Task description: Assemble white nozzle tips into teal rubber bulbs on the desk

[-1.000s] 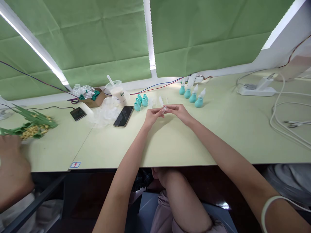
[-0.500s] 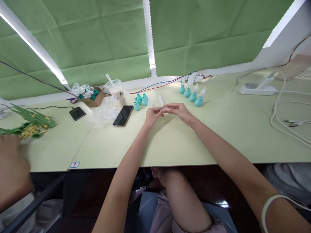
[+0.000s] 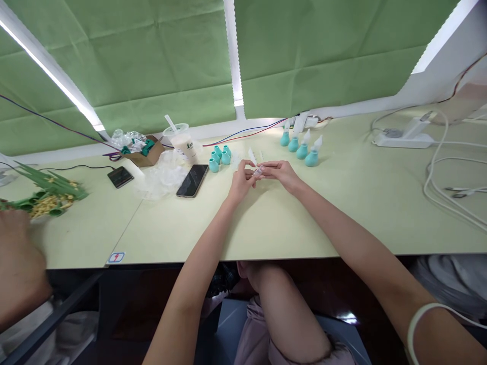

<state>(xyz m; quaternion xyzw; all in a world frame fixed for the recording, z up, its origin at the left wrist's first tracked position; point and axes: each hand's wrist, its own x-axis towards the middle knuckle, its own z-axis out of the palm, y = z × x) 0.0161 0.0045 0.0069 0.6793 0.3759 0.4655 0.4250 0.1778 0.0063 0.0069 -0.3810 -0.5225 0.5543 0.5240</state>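
My left hand (image 3: 241, 181) and my right hand (image 3: 279, 174) meet over the pale green table (image 3: 266, 223), fingertips pinched together on a small clear plastic piece (image 3: 258, 172). Just beyond the hands lie a few clear plastic tips (image 3: 251, 155). A cluster of teal rubber bulbs (image 3: 219, 157) without tips stands to the left of them. To the right stands a row of teal bulbs fitted with clear tips (image 3: 302, 145).
A black phone (image 3: 193, 180) lies left of my hands beside crumpled clear plastic (image 3: 162, 175), a drink cup (image 3: 183, 142), a small cardboard box (image 3: 143, 153) and another phone (image 3: 120, 177). Another person's hand (image 3: 19, 274) is at far left. White cables (image 3: 449, 187) and a power strip (image 3: 405, 139) lie at right.
My left hand's fingers have curled up and shifted slightly on the clear piece; both hands stay in the same place.
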